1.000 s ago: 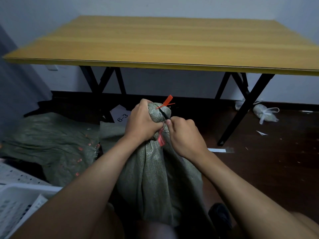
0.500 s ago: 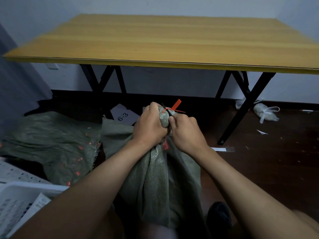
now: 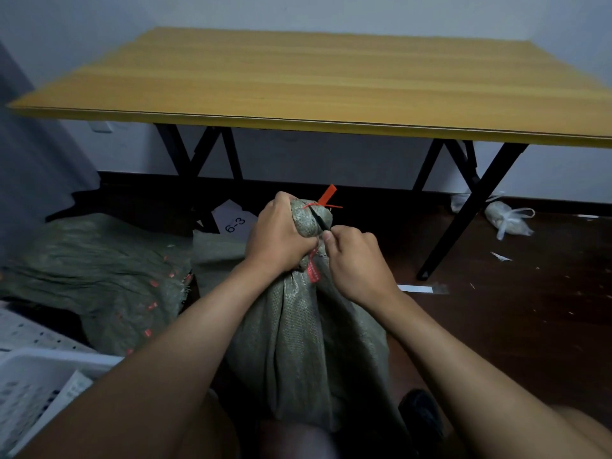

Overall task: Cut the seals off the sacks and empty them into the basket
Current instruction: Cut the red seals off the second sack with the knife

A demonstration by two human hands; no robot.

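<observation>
A grey-green woven sack (image 3: 308, 346) stands upright between my knees. My left hand (image 3: 281, 236) grips its bunched neck. A red plastic seal (image 3: 326, 198) is tied round the neck top, and a red tag (image 3: 313, 270) hangs below my hands. My right hand (image 3: 356, 263) grips a small black blade (image 3: 319, 220) whose tip lies against the neck just under the seal. The white basket (image 3: 36, 379) shows at the bottom left corner.
A wooden table (image 3: 331, 81) on black folding legs stands right ahead. Flat green sacks (image 3: 99, 276) lie on the floor at the left, beside a paper marked 6-3 (image 3: 235, 223). A small tied white bag (image 3: 508, 220) lies at the right.
My hands and the sack's neck shifted slightly right, then settled. The blade now lies against the neck under the seal again, after my fist hid most of it half a second ago.
</observation>
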